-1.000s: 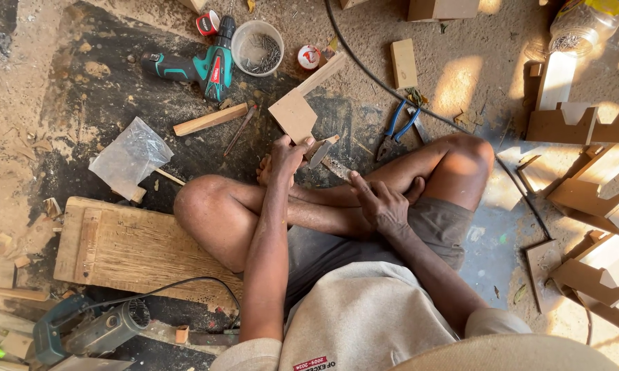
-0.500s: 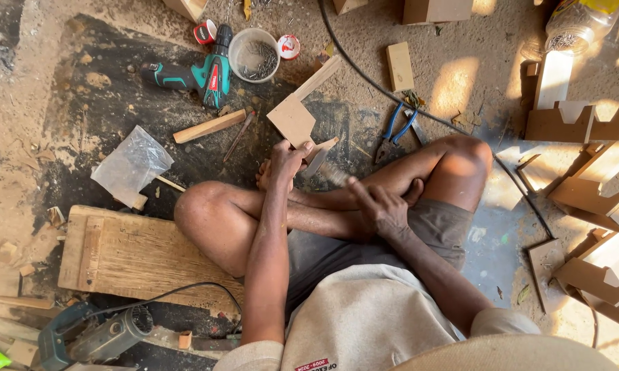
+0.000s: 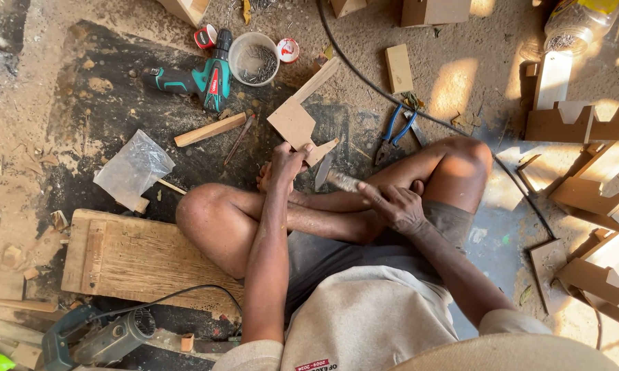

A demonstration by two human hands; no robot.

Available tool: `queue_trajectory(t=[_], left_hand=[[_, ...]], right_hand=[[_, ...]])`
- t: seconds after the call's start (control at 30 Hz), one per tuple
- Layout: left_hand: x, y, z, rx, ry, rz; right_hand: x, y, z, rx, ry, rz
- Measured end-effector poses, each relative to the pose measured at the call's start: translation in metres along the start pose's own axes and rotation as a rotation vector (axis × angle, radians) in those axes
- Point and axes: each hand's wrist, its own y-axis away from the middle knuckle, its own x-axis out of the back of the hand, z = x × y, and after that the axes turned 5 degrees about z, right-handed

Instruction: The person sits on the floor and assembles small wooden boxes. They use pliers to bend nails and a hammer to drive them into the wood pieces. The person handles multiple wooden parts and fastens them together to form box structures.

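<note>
Wooden, flat, notched tan board piece lies on the floor just below the green drill, pinched by the left hand; the right hand wraps a hammer handle.

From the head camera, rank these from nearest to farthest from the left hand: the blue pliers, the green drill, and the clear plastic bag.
Measured from the left hand:
1. Blue pliers, to its right on the floor.
2. Green drill, up and to its left.
3. Clear plastic bag, far left on the dark mat.
</note>
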Motion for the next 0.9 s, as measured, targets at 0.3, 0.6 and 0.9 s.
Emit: queue_trajectory(t=[0.3, 0.6, 0.9], left_hand=[[0.000, -0.001, 0.000, 0.018, 0.002, 0.000], [0.000, -0.008, -0.008, 0.001, -0.066, -0.021], [-0.004, -0.007, -0.006, -0.015, -0.058, -0.016]], right_hand=[[0.003, -0.015, 0.054, -0.081, 0.119, -0.102], [-0.001, -0.028, 0.088, 0.102, 0.129, -0.100], [0.002, -0.020, 0.073, 0.270, 0.076, -0.105]])
